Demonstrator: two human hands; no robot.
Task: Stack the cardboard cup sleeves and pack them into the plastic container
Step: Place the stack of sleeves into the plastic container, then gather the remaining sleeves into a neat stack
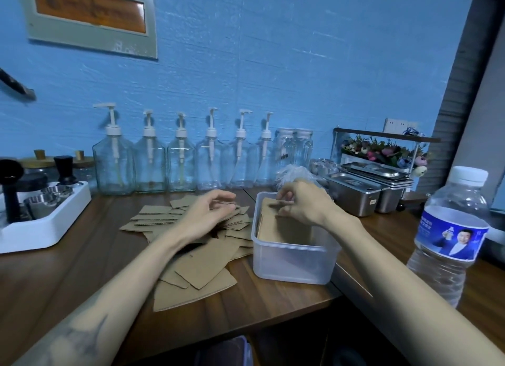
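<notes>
Cardboard cup sleeves (202,261): flat brown pieces lie in a loose, overlapping heap on the wooden counter (82,278), just left of the plastic container; some near the back of the heap lie in a rough layered pile.
Packed sleeves (284,230): a batch stands on edge inside the container, leaning against its far and left walls.
Plastic container (293,264): translucent, rectangular, lidless, sitting near the counter's front right corner, touching the edge of the loose heap.
Left hand (210,212): reaches over the middle of the heap, fingers curled, thumb and fingertips pinching the edge of a sleeve; the grip is slightly blurred.
Right hand (300,201): hovers over the container's far rim, thumb and fingers closed on the top edge of the standing batch.
Hands relative to each other: apart, one over the heap and one over the container.
Pump bottles (180,160): a row of six clear bottles with white pumps stands along the blue wall (273,65) behind the heap.
White tray (41,229): at the far left, holding dark-handled tools and small metal cups.
Steel pans (360,193): lidded, to the right behind the container, with a box of artificial flowers (382,149) behind them.
Water bottle (451,234): clear, white cap, blue label, standing close at the right.
</notes>
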